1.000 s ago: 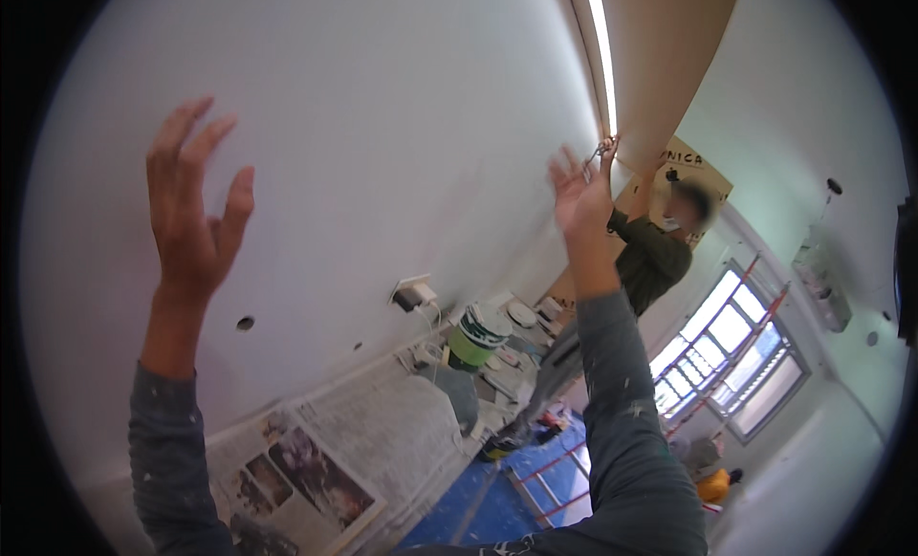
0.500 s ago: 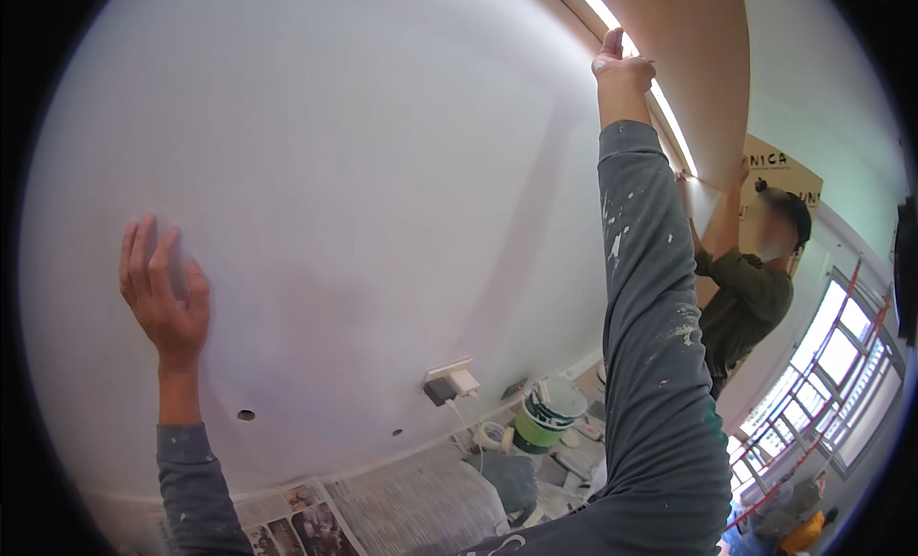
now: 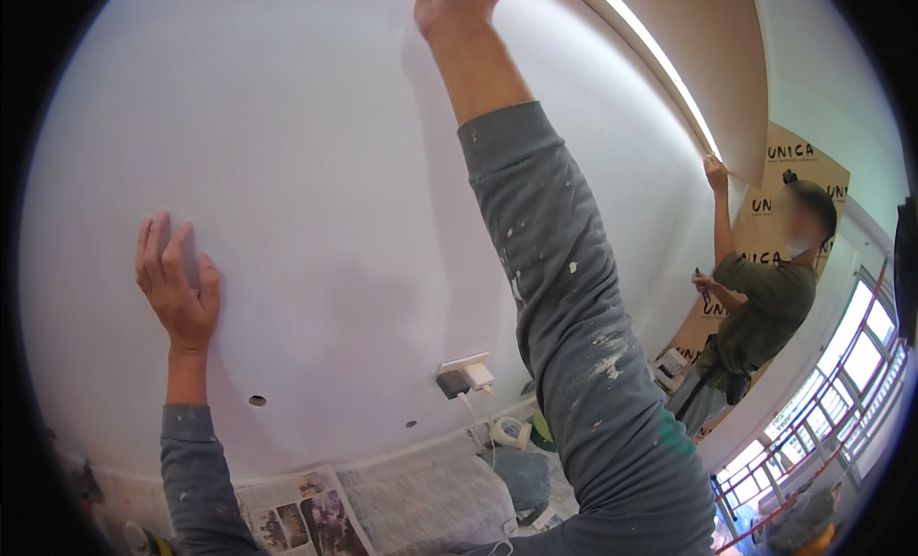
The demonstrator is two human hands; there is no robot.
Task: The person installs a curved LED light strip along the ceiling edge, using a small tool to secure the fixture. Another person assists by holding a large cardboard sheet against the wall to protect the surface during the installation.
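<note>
My left hand [image 3: 180, 283] rests with its fingers apart against the white wall [image 3: 316, 202], and nothing is in it. High up, my right hand [image 3: 462, 3] reaches in front of the upper wall, and the top edge of the picture cuts it off. Its fingers are mostly out of sight, so whether it holds anything does not show. To its right runs a lit strip [image 3: 660, 54] along a tan overhead panel [image 3: 712, 64]. Both of my sleeves are grey, and the right one [image 3: 564, 269] is spotted with paint.
A co-worker [image 3: 765, 307] stands at the right, one hand raised to the strip's far end, the other holding a small dark object. Printed brown boards lean behind them. A wall socket [image 3: 464, 372] holds plugs and cables. Newspaper [image 3: 421, 494] and a tape roll [image 3: 510, 432] lie below; red-railed ladders stand near the window.
My right hand has left the lit strip and moved left and up. The left hand has hardly shifted. The co-worker has lowered one hand, while the other stays up at the strip.
</note>
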